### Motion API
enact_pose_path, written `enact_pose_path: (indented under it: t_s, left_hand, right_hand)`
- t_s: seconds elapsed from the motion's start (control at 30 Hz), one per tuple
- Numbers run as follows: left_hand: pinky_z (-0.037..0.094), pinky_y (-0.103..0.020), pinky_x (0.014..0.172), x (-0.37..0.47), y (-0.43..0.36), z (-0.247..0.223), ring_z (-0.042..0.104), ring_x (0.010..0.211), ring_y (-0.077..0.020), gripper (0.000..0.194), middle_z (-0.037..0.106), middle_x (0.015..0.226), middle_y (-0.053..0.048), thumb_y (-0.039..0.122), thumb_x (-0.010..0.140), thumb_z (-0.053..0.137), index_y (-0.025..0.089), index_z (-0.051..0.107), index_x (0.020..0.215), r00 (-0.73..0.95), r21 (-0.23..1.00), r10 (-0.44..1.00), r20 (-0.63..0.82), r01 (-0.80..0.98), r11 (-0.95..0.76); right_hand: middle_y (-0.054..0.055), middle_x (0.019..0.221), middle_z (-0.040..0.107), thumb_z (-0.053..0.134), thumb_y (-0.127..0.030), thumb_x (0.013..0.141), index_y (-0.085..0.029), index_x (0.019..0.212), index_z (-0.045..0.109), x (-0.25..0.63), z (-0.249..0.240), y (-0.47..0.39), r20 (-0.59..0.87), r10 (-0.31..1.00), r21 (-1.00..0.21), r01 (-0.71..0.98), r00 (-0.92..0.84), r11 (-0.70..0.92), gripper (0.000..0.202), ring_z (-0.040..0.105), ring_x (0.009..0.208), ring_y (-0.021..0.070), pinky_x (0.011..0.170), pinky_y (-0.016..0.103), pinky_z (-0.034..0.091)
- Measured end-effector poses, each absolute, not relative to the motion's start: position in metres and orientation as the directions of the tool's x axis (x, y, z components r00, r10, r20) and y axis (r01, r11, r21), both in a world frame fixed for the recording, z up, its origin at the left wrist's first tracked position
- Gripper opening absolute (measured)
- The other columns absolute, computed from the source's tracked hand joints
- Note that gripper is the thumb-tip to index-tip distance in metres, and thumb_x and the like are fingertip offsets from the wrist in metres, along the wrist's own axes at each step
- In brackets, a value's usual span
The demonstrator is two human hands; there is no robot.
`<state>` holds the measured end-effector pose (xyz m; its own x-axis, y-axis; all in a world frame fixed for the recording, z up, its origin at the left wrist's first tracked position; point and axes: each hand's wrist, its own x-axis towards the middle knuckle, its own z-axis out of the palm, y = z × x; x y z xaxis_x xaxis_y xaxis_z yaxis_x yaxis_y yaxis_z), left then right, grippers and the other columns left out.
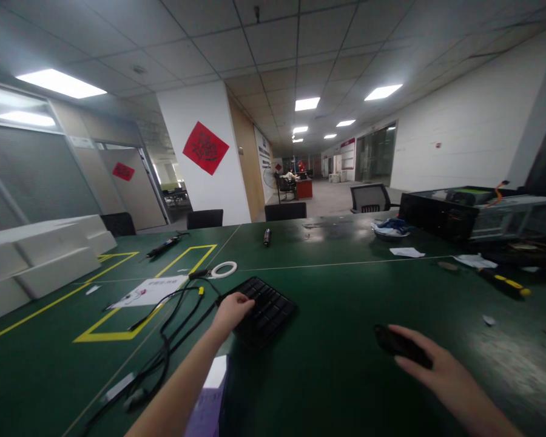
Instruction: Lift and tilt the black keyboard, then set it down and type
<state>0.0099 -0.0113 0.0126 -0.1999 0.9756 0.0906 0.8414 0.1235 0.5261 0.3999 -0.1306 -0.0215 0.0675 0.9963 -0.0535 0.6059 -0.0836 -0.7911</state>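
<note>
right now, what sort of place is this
Probably an office used partly as an electronics workbench: the ceiling has panel lights, mesh-backed chairs stand around, and the green table holds cables, a screwdriver-like tool and an open metal case.

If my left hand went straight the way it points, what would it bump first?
Probably the black tray with little squares. Your left hand has its fingers right over it, but I can't tell if they're touching.

stretches out as a green table point(327, 376), carrying a black gridded tray point(275, 308), black cables point(167, 358), a white ring point(215, 274).
</note>
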Motion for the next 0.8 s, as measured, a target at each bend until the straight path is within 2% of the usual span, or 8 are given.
enact_pose_path:
  t_s: [0.13,0.23,0.33,0.47,0.57,0.63,0.67,0.8]
  left_hand:
    - [0.043,-0.035,0.071,0.019,-0.003,0.008,0.058,0.085,-0.0300,0.012,0.064,0.084,-0.015,0.016,0.052,0.063,0.012,0.062,0.063,-0.186,0.351,0.982,0.043,0.923,0.160]
    - [0.043,-0.033,0.071,0.018,0.002,0.010,0.059,0.084,-0.0289,0.009,0.065,0.081,-0.014,0.017,0.052,0.064,0.014,0.062,0.061,-0.159,0.287,0.987,-0.010,0.945,0.156]
    - [0.043,-0.031,0.070,0.022,-0.001,0.015,0.059,0.084,-0.0274,0.011,0.065,0.081,-0.013,0.021,0.058,0.062,0.013,0.062,0.065,-0.114,0.296,0.993,-0.011,0.949,0.112]
    - [0.042,-0.029,0.067,0.055,-0.028,0.013,0.059,0.079,-0.0237,0.024,0.064,0.084,-0.012,0.032,0.071,0.053,0.011,0.061,0.079,-0.010,0.387,0.999,0.039,0.922,-0.006]
    - [0.042,-0.023,0.069,0.099,-0.065,-0.003,0.057,0.082,-0.0171,0.033,0.061,0.092,-0.008,0.037,0.076,0.049,0.013,0.054,0.099,0.114,0.537,0.990,0.088,0.831,-0.144]
    - [0.042,-0.025,0.069,0.129,-0.092,-0.017,0.056,0.082,-0.0182,0.039,0.059,0.093,-0.010,0.038,0.073,0.054,0.011,0.051,0.101,0.209,0.782,0.965,0.157,0.571,-0.251]
    - [0.042,-0.026,0.070,0.141,-0.104,-0.023,0.054,0.083,-0.0185,0.039,0.058,0.093,-0.009,0.038,0.073,0.056,0.013,0.050,0.101,0.259,0.832,0.949,0.177,0.476,-0.285]
    - [0.040,-0.029,0.072,0.167,-0.133,-0.033,0.050,0.085,-0.0188,0.038,0.052,0.096,-0.007,0.035,0.068,0.062,0.016,0.050,0.100,0.353,0.883,0.905,0.238,0.310,-0.353]
  right_hand:
    - [0.009,0.131,0.030,0.045,-0.038,0.068,-0.018,0.121,0.038,0.379,-0.057,-0.132,-0.064,0.995,-0.805,0.593,-0.074,-0.008,0.057,0.028,0.121,0.0225,0.102,0.037,0.022]
    - [0.007,0.134,0.024,0.048,-0.033,0.069,-0.022,0.121,0.040,0.378,-0.071,-0.132,-0.058,0.994,-0.780,0.625,-0.093,0.013,0.053,0.019,0.125,0.0221,0.104,0.040,0.016]
    - [0.007,0.133,0.025,0.048,-0.031,0.070,-0.022,0.121,0.040,0.377,-0.067,-0.133,-0.051,0.994,-0.784,0.620,-0.092,0.017,0.052,0.018,0.126,0.0205,0.105,0.040,0.014]
    - [0.007,0.132,0.027,0.049,-0.029,0.070,-0.021,0.120,0.041,0.374,-0.055,-0.134,-0.064,0.994,-0.810,0.587,-0.093,0.003,0.051,0.021,0.125,0.0200,0.105,0.039,0.013]
    - [0.007,0.128,0.034,0.051,-0.030,0.068,-0.021,0.116,0.044,0.370,-0.052,-0.137,0.003,0.993,-0.855,0.515,-0.122,0.066,0.049,0.028,0.121,0.0211,0.104,0.040,0.020]
    - [0.008,0.121,0.043,0.055,-0.032,0.065,-0.022,0.109,0.051,0.366,-0.053,-0.139,0.129,0.984,-0.874,0.454,-0.122,0.171,0.045,0.036,0.116,0.0239,0.101,0.041,0.028]
    - [0.007,0.116,0.048,0.055,-0.033,0.065,-0.023,0.104,0.054,0.364,-0.053,-0.140,0.185,0.976,-0.876,0.430,-0.115,0.217,0.041,0.041,0.112,0.0251,0.097,0.041,0.033]
    - [0.004,0.104,0.057,0.046,-0.034,0.070,-0.029,0.091,0.060,0.361,-0.054,-0.143,0.272,0.958,-0.867,0.410,-0.087,0.283,0.026,0.051,0.102,0.0247,0.086,0.038,0.045]
